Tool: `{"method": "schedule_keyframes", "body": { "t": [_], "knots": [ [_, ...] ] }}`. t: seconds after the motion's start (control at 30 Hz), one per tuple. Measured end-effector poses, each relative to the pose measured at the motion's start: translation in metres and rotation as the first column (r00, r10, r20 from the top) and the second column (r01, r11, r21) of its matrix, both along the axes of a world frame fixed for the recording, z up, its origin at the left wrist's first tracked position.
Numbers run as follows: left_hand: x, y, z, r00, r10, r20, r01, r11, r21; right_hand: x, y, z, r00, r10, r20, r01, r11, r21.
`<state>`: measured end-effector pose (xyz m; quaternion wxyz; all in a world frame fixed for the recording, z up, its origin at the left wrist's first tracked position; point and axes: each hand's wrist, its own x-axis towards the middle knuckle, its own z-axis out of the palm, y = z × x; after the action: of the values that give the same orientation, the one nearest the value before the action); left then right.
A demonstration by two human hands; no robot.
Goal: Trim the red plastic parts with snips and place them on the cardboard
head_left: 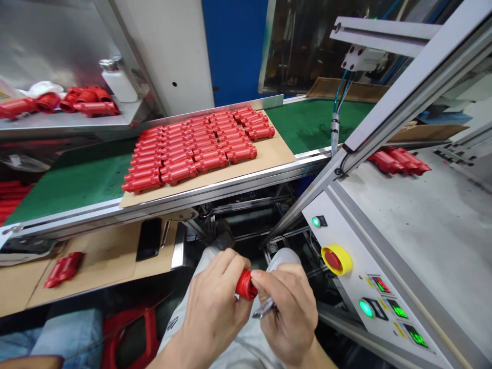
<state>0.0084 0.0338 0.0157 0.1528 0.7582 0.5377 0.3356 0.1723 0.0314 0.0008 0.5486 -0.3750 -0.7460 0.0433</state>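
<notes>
green conveyor belt point(315, 123) crosses the head view, carrying a cardboard sheet point(269, 154) with tight rows of red moulded parts point(192, 148) at 12 o'clock. more red parts point(88, 101) lie on a steel shelf point(69, 122) at 10 o'clock, a phone point(148, 239) sits at 8 o'clock, and an emergency stop button point(333, 259) is at 4 o'clock. at 6 o'clock, the left hand point(213, 302) closes narrowly on one short red part point(246, 285), which the right hand point(286, 312) also pinches while holding a small silver tool point(263, 309).
</notes>
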Motion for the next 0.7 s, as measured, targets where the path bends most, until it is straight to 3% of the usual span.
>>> {"method": "schedule_keyframes", "body": {
  "t": [0.13,0.23,0.27,0.3,0.33,0.4,0.43,0.47,0.5,0.53,0.6,0.63,0.7],
  "knots": [
    [0.002,0.001,-0.002,1.0,0.014,-0.007,-0.014,1.0,0.008,-0.009,-0.002,0.001,0.996,-0.092,-0.014,0.091,0.992,-0.088],
    [0.002,0.001,-0.002,1.0,0.0,0.029,0.001,1.0,-0.016,-0.011,0.0,0.003,0.97,-0.121,-0.212,0.039,0.935,-0.353],
    [0.002,0.002,-0.002,0.998,-0.007,0.057,0.009,0.999,-0.034,-0.009,0.002,0.003,0.925,-0.134,-0.355,-0.058,0.874,-0.483],
    [0.002,0.002,0.0,0.996,-0.015,0.092,0.021,0.998,-0.059,-0.006,0.005,0.003,0.842,-0.158,-0.516,-0.217,0.776,-0.592],
    [0.002,0.003,0.001,0.991,-0.023,0.135,0.036,0.995,-0.095,-0.002,0.008,0.001,0.719,-0.202,-0.665,-0.415,0.643,-0.644],
    [0.0,0.003,0.005,0.97,-0.032,0.239,0.078,0.98,-0.184,0.008,0.014,-0.004,0.446,-0.329,-0.832,-0.754,0.363,-0.548],
    [-0.001,0.003,0.007,0.957,-0.035,0.29,0.105,0.967,-0.231,0.012,0.016,-0.007,0.356,-0.387,-0.85,-0.841,0.265,-0.472],
    [-0.002,0.002,0.008,0.944,-0.036,0.328,0.13,0.955,-0.267,0.017,0.015,-0.011,0.316,-0.424,-0.849,-0.881,0.2,-0.428],
    [-0.003,0.001,0.008,0.935,-0.038,0.352,0.149,0.945,-0.291,0.021,0.013,-0.015,0.319,-0.429,-0.845,-0.89,0.17,-0.423],
    [-0.004,0.0,0.008,0.931,-0.041,0.363,0.161,0.938,-0.306,0.024,0.009,-0.019,0.365,-0.399,-0.841,-0.872,0.17,-0.459],
    [-0.007,-0.002,0.005,0.934,-0.038,0.356,0.159,0.934,-0.319,0.03,0.0,-0.023,0.589,-0.242,-0.771,-0.733,0.24,-0.636],
    [-0.008,-0.003,0.003,0.938,-0.033,0.345,0.15,0.936,-0.318,0.033,-0.005,-0.022,0.74,-0.143,-0.657,-0.59,0.329,-0.737],
    [-0.008,-0.005,-0.001,0.947,-0.031,0.319,0.133,0.943,-0.305,0.039,-0.011,-0.013,0.967,-0.016,-0.253,-0.193,0.6,-0.776]
  ]
}}
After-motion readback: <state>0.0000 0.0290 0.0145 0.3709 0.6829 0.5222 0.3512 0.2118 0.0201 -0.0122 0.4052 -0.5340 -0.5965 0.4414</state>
